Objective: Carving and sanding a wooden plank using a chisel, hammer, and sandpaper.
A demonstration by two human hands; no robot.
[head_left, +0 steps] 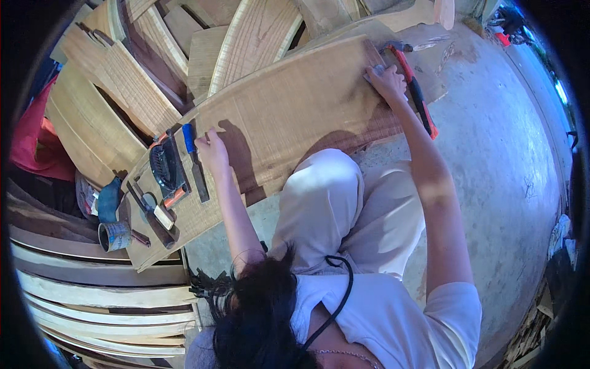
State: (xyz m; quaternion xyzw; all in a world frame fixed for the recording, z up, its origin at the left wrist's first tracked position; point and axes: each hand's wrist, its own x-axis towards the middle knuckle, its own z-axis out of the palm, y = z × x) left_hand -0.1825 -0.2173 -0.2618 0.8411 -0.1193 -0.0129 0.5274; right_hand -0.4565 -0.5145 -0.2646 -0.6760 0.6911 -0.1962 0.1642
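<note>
A wide brown wooden board (pixel 289 98) lies slantwise in front of my knees. My right hand (pixel 388 85) is closed over a small grey piece (pixel 370 72), pressed to the board's right end; its kind is not clear. Just right of that hand lies a hammer (pixel 413 86) with a red and black handle. My left hand (pixel 213 152) rests at the board's left end, fingers apart and holding nothing I can see. Close beside it lies a blue-handled chisel (pixel 195 161), and further left a black tool with orange ends (pixel 167 169).
Under the board is a larger wooden sheet (pixel 203 224) carrying a white-and-dark tool (pixel 161 216) and a tin can (pixel 115 236). Curved planks (pixel 135 74) are piled at the far left, with stacked slats (pixel 104 298) nearer. Concrete floor (pixel 498 154) extends to the right.
</note>
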